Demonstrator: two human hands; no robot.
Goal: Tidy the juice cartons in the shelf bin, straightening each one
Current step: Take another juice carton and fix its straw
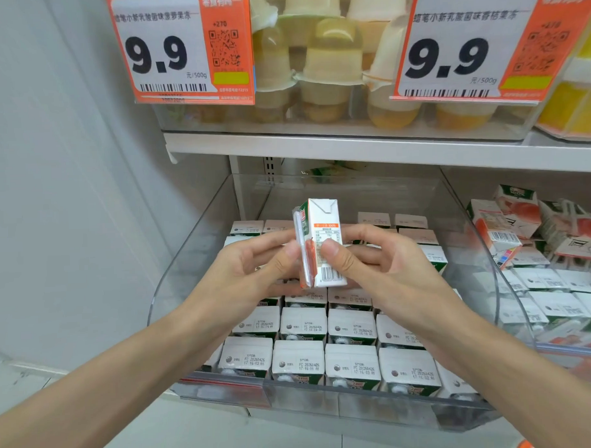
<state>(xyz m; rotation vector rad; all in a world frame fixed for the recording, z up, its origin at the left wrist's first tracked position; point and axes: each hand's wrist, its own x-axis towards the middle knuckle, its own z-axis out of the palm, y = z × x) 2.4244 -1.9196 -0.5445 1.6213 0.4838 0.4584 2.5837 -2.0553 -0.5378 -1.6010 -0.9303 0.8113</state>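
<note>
Pinching one juice carton [321, 244] upright between them, both hands — left hand [255, 268] and right hand [382, 264] — hold it above the clear shelf bin [195, 261], where rows of cartons [325, 343] stand packed — tops up.

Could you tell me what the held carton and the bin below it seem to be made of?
The juice carton looks like printed, coated paperboard: a folded top flap, sharp creases and a faint sheen. The shelf bin seems to be clear rigid plastic: see-through walls with glossy rim highlights.
</note>
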